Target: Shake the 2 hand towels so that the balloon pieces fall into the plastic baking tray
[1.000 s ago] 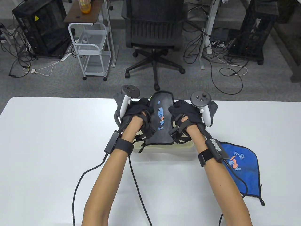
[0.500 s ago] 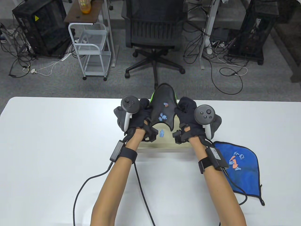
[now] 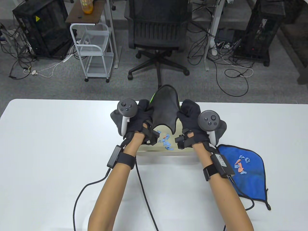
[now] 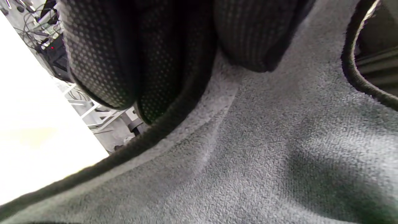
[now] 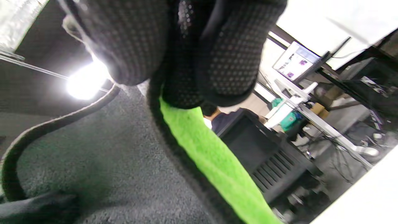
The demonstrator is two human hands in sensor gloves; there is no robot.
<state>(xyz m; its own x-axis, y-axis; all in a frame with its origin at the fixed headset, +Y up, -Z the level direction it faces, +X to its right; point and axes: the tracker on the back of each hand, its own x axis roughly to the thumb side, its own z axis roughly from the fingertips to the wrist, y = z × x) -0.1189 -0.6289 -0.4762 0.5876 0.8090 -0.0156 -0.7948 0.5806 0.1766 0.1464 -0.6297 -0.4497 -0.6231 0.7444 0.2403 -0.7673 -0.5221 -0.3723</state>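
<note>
A grey hand towel [image 3: 165, 109] with a green underside hangs steeply tilted between my two hands over the pale plastic baking tray [image 3: 166, 152]. My left hand [image 3: 142, 116] grips its left edge and my right hand [image 3: 190, 115] grips its right edge. Its upper face shows no pieces. Blue and orange balloon pieces [image 3: 166, 142] lie in the tray under the towel's near edge. In the left wrist view my gloved fingers [image 4: 102, 56] curl over the grey towel [image 4: 248, 149]. In the right wrist view my fingers [image 5: 186, 46] clamp the towel's green side [image 5: 211, 155]. A blue towel [image 3: 247, 173] with balloon pieces [image 3: 240, 164] lies flat at the right.
The white table [image 3: 53, 149] extends far to the left of the tray. Glove cables [image 3: 142, 190] trail over the table's near part. Beyond the far edge stand an office chair [image 3: 158, 36], a white trolley [image 3: 93, 50] and floor cables.
The grey towel was tipped up steeper from nearly flat, and the balloon pieces slid off it into the tray. Both hands rose a little and stayed on the towel.
</note>
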